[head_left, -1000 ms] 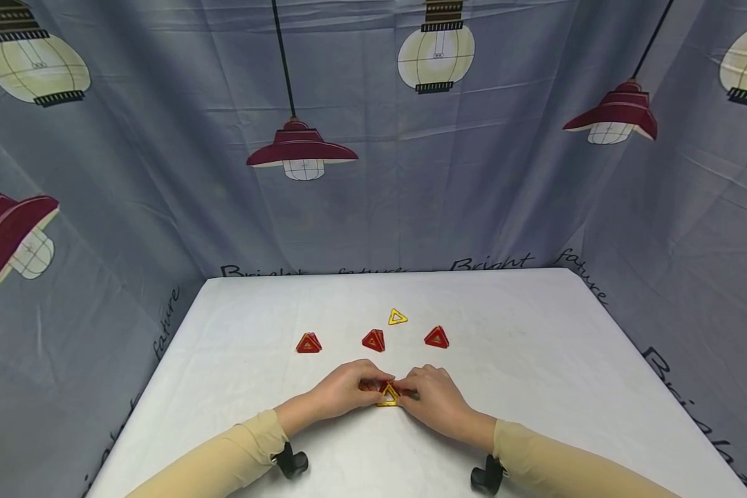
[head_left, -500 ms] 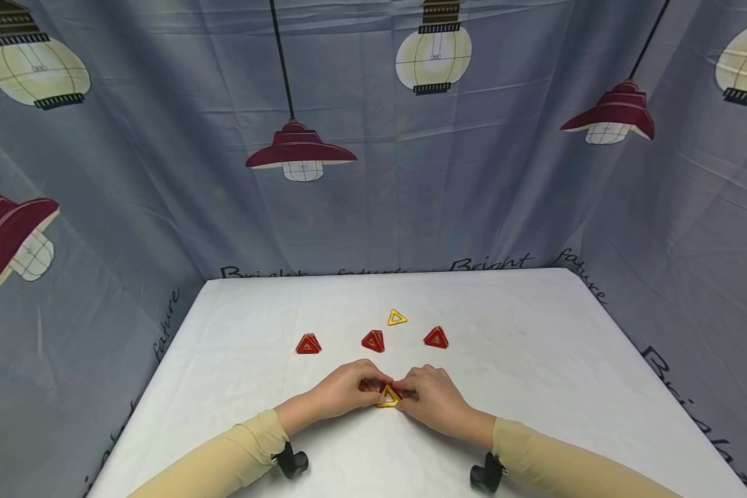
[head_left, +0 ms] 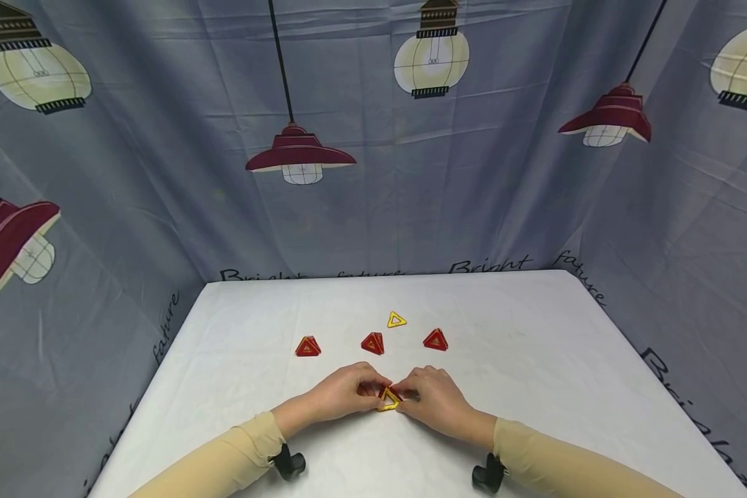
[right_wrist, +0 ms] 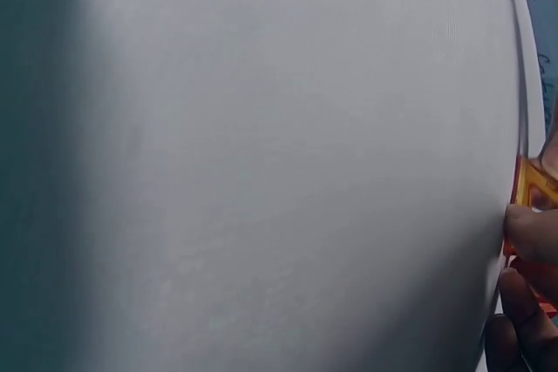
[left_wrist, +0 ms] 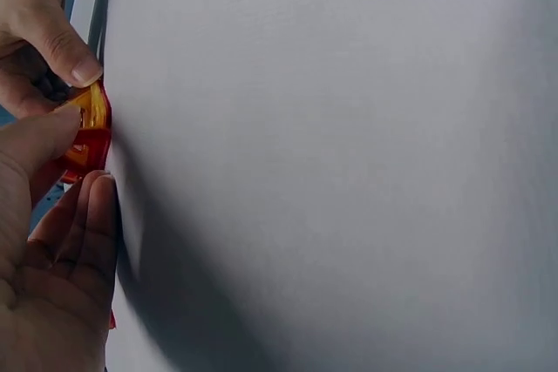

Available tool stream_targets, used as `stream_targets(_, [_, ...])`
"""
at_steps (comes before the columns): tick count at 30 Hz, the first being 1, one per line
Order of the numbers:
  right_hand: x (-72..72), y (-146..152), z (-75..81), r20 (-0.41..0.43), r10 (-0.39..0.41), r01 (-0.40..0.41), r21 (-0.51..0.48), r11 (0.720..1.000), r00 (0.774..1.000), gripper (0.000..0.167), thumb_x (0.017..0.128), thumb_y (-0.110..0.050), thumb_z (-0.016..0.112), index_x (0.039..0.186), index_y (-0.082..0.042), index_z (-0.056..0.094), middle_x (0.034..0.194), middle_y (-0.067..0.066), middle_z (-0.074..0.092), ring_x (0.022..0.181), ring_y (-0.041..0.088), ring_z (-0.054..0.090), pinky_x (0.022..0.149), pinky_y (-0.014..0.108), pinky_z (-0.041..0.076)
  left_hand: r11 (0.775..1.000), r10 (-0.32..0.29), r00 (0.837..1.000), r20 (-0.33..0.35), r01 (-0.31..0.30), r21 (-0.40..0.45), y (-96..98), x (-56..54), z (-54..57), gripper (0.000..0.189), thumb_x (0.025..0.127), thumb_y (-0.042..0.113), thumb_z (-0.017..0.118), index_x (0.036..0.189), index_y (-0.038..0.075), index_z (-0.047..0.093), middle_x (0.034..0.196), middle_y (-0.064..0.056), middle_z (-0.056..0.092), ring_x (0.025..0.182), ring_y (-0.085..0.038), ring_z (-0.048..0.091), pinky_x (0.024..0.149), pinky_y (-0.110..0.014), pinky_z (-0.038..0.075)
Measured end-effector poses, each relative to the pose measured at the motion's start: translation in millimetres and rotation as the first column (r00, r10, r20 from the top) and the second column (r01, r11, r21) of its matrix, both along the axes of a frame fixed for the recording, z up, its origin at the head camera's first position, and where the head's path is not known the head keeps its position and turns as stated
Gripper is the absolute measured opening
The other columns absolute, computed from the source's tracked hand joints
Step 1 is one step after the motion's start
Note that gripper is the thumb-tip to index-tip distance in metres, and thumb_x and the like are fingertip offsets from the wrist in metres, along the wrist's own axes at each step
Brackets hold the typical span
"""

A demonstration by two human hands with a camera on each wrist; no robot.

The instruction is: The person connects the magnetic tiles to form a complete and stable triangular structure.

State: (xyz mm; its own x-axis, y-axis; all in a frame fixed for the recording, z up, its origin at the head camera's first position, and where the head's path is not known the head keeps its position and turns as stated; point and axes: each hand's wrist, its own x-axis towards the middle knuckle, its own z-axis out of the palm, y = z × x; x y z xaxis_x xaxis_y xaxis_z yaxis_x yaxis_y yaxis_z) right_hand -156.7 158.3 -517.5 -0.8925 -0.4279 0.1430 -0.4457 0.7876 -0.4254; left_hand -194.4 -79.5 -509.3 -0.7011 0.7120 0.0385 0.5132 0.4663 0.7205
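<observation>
Near the front middle of the table, my left hand [head_left: 342, 394] and right hand [head_left: 438, 402] meet around a small piece built of triangular tiles. Its yellow triangular tile [head_left: 389, 407] faces me, and red tiles [left_wrist: 92, 140] show behind and beside it in the left wrist view. The left thumb and fingers pinch the piece from the left. From the other side, the right thumb and fingers pinch it too. Fingers cover much of the piece, so its far side is hidden. In the right wrist view, a yellow-orange tile corner [right_wrist: 523, 182] shows at the right edge.
Beyond the hands, three red pyramids stand in a row: left [head_left: 308, 346], middle [head_left: 373, 343] and right [head_left: 436, 339]. A yellow triangular tile [head_left: 396, 319] lies flat behind them. The white table [head_left: 255, 311] has a patterned grey curtain [head_left: 373, 221] around it.
The yellow tile between my hands has turned slightly, its lower edge now slanting up to the right. Both hands stay almost in place; the head view has shifted a little.
</observation>
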Motion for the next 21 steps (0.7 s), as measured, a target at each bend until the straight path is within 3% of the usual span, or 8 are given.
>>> stream_targets(6, [-1.8, 3.2, -1.9, -0.041, -0.014, 0.014, -0.013, 1.000, 0.999, 0.018, 0.084, -0.029, 0.085, 0.102, -0.025, 0.081, 0.089, -0.018, 0.064, 0.083, 0.004, 0.052, 0.076, 0.035, 0.041, 0.998, -0.003, 1.000, -0.024, 0.001, -0.056, -7.2, 0.2, 4.5, 0.033, 0.095, 0.015, 0.074, 0.127, 0.017, 0.073, 0.107, 0.010, 0.066, 0.090, -0.002, 0.059, 0.082, -0.021, 0.050])
stream_targets(16, [-9.3, -3.9, -2.2, -0.046, -0.035, 0.034, -0.020, 0.999, 0.998, 0.012, 0.083, -0.026, 0.085, 0.092, -0.029, 0.077, 0.080, -0.021, 0.056, 0.077, 0.004, 0.046, 0.076, 0.034, 0.038, 0.996, 0.064, 0.995, -0.081, -0.069, -0.062, -14.1, 3.0, 4.6, 0.013, 0.093, 0.020, 0.078, 0.104, 0.024, 0.076, 0.101, 0.011, 0.064, 0.084, -0.007, 0.058, 0.076, -0.023, 0.048])
stream_targets(21, [-13.7, -9.9, -3.3, -0.054, -0.031, 0.030, -0.010, 0.999, 0.998, 0.012, 0.083, -0.026, 0.084, 0.089, -0.030, 0.075, 0.076, -0.020, 0.051, 0.074, 0.005, 0.044, 0.073, 0.033, 0.035, 0.991, 0.109, 0.988, -0.108, -0.116, -0.064, -16.3, 3.8, 2.1, 0.012, 0.090, 0.019, 0.080, 0.101, 0.024, 0.076, 0.099, 0.011, 0.064, 0.082, -0.005, 0.059, 0.072, -0.022, 0.048])
